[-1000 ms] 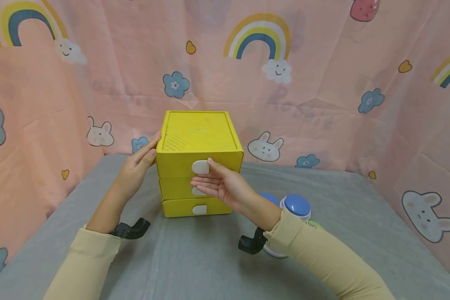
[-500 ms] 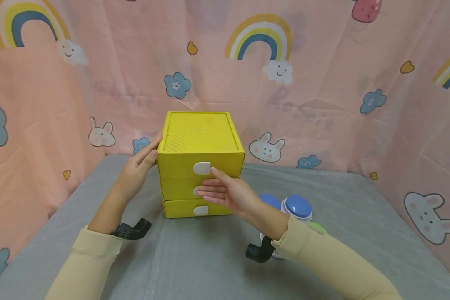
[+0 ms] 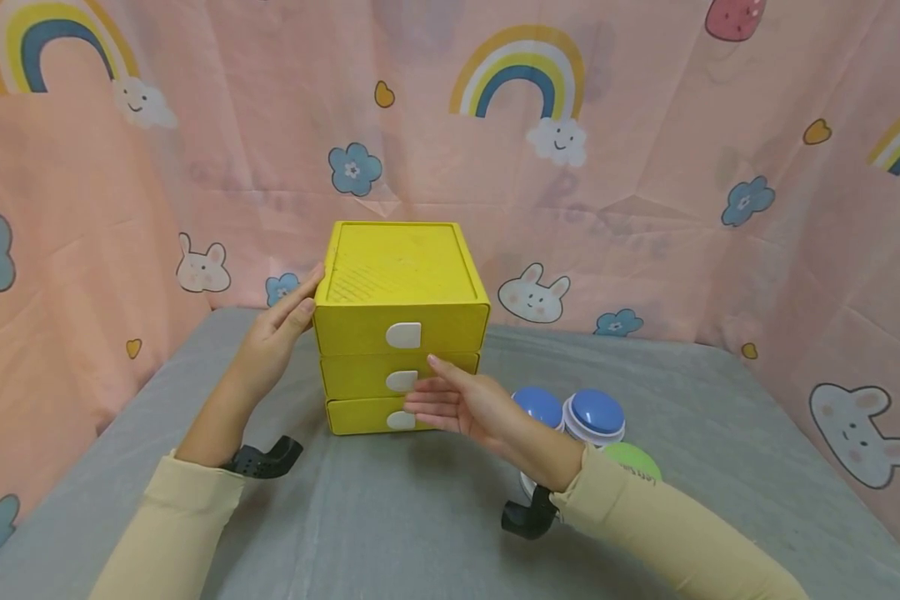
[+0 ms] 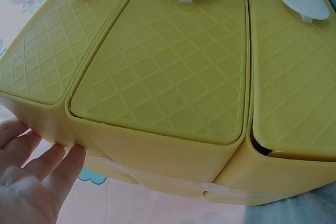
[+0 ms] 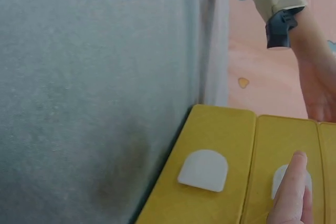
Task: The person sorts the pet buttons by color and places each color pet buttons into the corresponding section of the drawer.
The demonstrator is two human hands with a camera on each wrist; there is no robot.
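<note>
A yellow three-drawer box (image 3: 401,267) stands on the grey cloth, each drawer front bearing a white tab handle (image 3: 403,335). All three drawers look pushed in, with a small dark gap at one corner of a drawer in the left wrist view. My left hand (image 3: 270,342) rests on the box's left side near the top, fingers extended along the wall (image 4: 42,166). In front of the lower two drawers my right hand (image 3: 472,404) is held with straight fingers and raised thumb, holding nothing. In the right wrist view its finger (image 5: 294,187) overlaps the middle handle.
Right of the box are white-rimmed round things with blue domed tops (image 3: 598,412) and a green one (image 3: 633,458), partly hidden behind the right forearm. A pink patterned curtain (image 3: 435,167) hangs behind the grey-covered table (image 3: 360,517). Black wrist mounts (image 3: 266,457) jut out below both wrists.
My right hand has come away from the top drawer's handle, moving down and to the right, which uncovers the handles. My left hand stays on the box's side.
</note>
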